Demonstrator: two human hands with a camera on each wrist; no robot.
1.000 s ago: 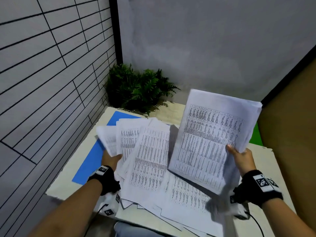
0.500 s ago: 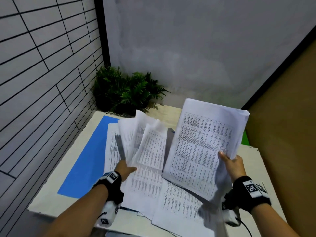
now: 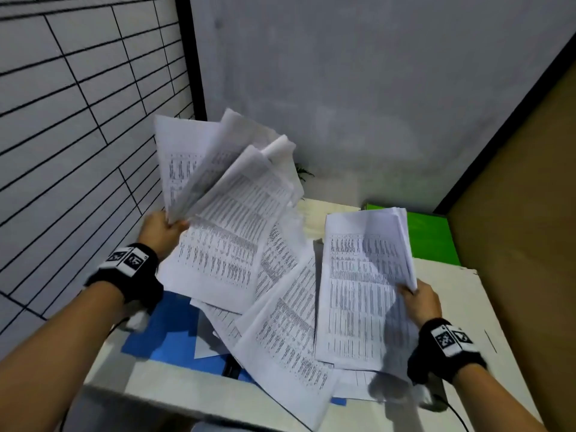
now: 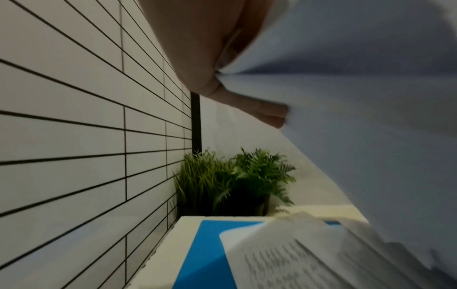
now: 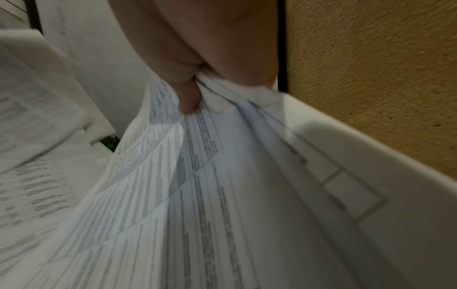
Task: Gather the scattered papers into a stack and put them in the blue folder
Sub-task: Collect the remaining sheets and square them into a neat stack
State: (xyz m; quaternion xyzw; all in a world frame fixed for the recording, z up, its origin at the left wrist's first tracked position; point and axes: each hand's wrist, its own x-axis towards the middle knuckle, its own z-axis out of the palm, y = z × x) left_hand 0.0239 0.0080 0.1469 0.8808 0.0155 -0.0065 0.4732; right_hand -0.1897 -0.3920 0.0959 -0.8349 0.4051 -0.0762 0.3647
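Observation:
My left hand (image 3: pixel 165 227) grips a fanned bunch of printed papers (image 3: pixel 224 188) by its left edge and holds it raised above the table; the wrist view shows the fingers (image 4: pixel 267 111) under the sheets (image 4: pixel 358 117). My right hand (image 3: pixel 419 299) pinches a neater stack of papers (image 3: pixel 361 282) at its right edge, thumb (image 5: pixel 188 97) on top of the sheets (image 5: pixel 197 195). Loose papers (image 3: pixel 286 332) still lie on the table between the hands. The blue folder (image 3: pixel 168 332) lies flat under them at the left, mostly covered; its bare part (image 4: pixel 205 248) shows below the left hand.
A white table (image 3: pixel 467 307) stands in a corner, tiled wall (image 3: pixel 78 151) on the left, brown board (image 3: pixel 530 213) on the right. A green folder (image 3: pixel 430 238) lies at the back right. A potted fern (image 4: pixel 235 179) stands in the back left corner.
My left hand has lifted a fanned bunch of papers off the table and up to the left. The right hand's stack has dropped lower and nearer the table.

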